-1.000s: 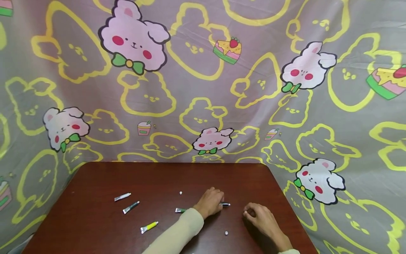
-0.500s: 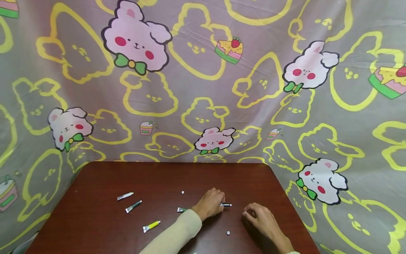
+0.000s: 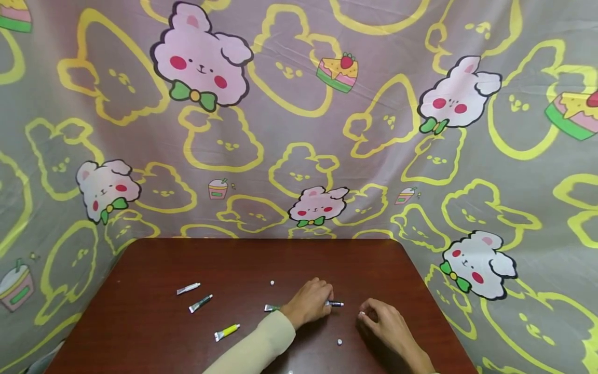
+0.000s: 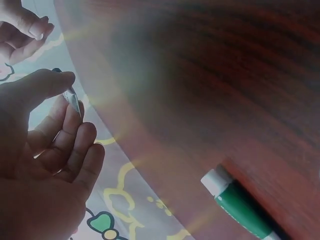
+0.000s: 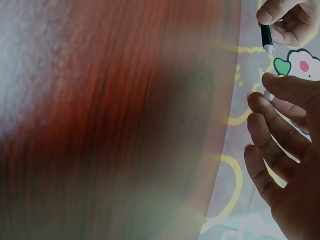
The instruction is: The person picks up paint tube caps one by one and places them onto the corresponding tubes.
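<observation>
My left hand (image 3: 308, 302) pinches a small dark paint tube (image 3: 335, 304) between thumb and fingers, its white nozzle bare and pointing right. In the left wrist view the crimped foil end of that tube shows under the thumb. A short distance to the right, my right hand (image 3: 390, 327) pinches a small white cap (image 5: 269, 95) between thumb and index finger, its other fingers loosely bent. Tube and cap are apart. Beside the left sleeve lies a green paint tube (image 3: 272, 308), partly hidden by the forearm in the head view; its white-ended tip (image 4: 216, 181) shows in the left wrist view.
On the brown table (image 3: 154, 265) lie a white tube (image 3: 188, 289), a dark teal tube (image 3: 201, 303) and a yellow tube (image 3: 227, 332), all to the left. Loose white caps sit behind the left hand (image 3: 272, 283) and in front of it. A patterned curtain (image 3: 299, 124) surrounds the table.
The head view has turned slightly left, so the table and tubes appear shifted rightward. Both hands keep nearly the same pose and hold the same things.
</observation>
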Demonstrator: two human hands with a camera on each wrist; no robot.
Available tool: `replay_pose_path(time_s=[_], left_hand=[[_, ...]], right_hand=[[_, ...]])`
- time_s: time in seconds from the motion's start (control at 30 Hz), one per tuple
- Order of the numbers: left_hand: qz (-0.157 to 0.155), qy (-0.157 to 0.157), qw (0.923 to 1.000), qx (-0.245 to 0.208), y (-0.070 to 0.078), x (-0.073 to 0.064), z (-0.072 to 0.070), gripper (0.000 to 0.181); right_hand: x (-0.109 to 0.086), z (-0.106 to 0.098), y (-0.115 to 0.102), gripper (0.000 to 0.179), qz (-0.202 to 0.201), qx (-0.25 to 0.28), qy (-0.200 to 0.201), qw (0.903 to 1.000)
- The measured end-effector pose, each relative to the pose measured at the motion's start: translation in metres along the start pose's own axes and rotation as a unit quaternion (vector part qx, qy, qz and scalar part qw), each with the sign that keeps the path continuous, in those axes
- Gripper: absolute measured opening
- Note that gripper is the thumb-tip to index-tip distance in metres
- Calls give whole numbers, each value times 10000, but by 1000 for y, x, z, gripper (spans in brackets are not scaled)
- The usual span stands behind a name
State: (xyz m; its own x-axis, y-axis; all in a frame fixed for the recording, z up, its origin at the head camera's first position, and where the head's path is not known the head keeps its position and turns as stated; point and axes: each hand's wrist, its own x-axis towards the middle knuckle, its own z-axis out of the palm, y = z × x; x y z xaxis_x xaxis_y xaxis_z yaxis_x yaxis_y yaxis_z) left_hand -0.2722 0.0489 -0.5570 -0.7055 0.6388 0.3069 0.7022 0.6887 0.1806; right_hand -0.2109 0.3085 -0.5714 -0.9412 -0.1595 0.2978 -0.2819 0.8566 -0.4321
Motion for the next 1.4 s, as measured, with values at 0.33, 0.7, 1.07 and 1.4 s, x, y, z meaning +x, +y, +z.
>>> replay_pose_path(time_s=[0.33, 0.7, 1.07, 1.4], left_hand=[[47, 0, 10000, -15, 3, -14, -6, 21], [8, 15, 9999, -127, 3, -25, -7, 21], [55, 44, 9996, -271, 7, -34, -6, 21], [244, 101, 9993, -264, 14, -41, -7, 24]], right_hand=[[-4, 5, -9, 31, -863, 211, 676, 9938], [-5, 9, -16, 33, -1001, 547, 625, 9915], [-7, 14, -22, 31, -1191, 702, 540, 9889], [-12, 18, -25, 29, -1419, 718, 473, 9861]])
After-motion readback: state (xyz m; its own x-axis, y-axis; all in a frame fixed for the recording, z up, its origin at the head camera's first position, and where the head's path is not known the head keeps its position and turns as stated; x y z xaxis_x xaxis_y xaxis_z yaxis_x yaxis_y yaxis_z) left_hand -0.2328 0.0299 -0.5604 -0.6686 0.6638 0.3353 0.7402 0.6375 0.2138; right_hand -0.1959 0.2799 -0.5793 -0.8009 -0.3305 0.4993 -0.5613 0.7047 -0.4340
